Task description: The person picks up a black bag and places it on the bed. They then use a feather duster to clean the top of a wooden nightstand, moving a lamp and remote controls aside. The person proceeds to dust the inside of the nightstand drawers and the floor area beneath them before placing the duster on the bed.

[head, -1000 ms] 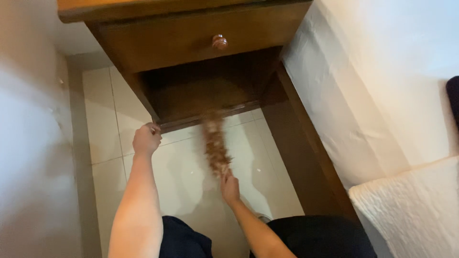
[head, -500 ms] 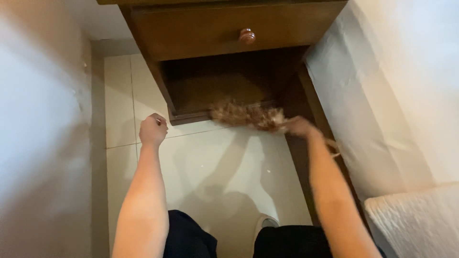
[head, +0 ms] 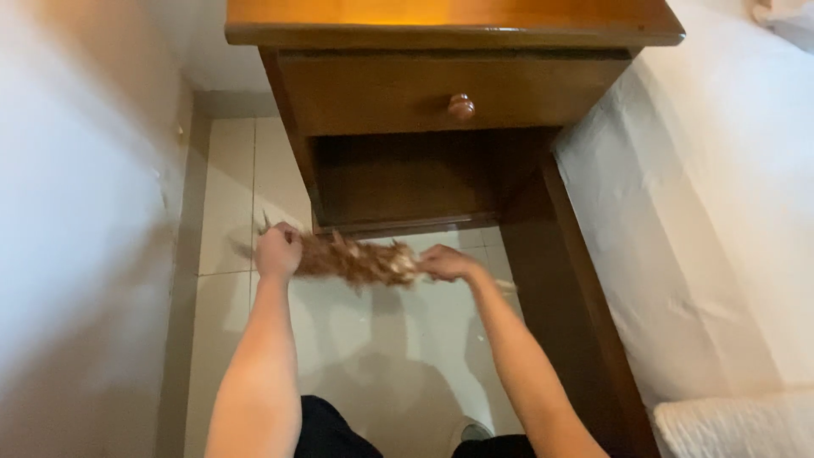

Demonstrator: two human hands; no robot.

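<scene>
A brown feather duster lies crosswise in front of me, blurred by motion. My right hand is shut on its handle end, and a pale tip of the handle sticks out past the wrist. My left hand is a closed fist touching the feathered end on the left; a few thin strands stick up above it. Both hands hover just below the open lower shelf of a dark wooden nightstand, whose single drawer with a round knob is closed.
A white wall runs close on the left. A bed with white sheet presses against the nightstand's right side. Pale floor tiles lie beneath my arms, and my dark-clothed knees show at the bottom edge.
My right hand swung the duster from pointing at the shelf to lying crosswise, then moved it left until the feathers met my left fist. The view tilted up to show the nightstand top.
</scene>
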